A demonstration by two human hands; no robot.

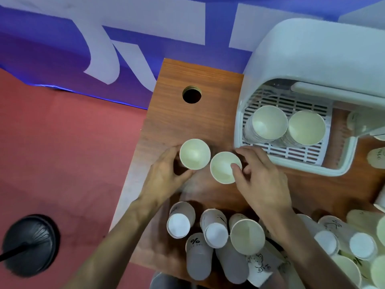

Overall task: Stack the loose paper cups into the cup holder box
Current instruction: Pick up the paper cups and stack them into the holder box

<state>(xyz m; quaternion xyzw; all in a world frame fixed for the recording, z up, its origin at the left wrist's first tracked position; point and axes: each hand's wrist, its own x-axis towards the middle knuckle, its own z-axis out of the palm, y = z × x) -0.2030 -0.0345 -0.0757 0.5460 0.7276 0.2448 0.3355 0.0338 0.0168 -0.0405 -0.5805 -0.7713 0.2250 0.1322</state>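
Loose paper cups (pixel 216 243) lie tumbled on the wooden table (pixel 177 126) from 6 to 4 o'clock, some on their sides. Just beyond, at 7 o'clock, the left hand (pixel 164 178) curls round an upright cup (pixel 194 154). At 4 o'clock the right hand (pixel 262 184) pinches the rim of a second cup (pixel 224 170), thumb inside; the two rims nearly touch. The white cup holder box (pixel 291 161) sits at 2 o'clock, holding two stacks (pixel 268 123) side by side. A round hole (pixel 191 94) lies at 12 o'clock

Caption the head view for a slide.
Left hand grips the left cup, right hand the right cup, on the table beside a white holder with two cup stacks.
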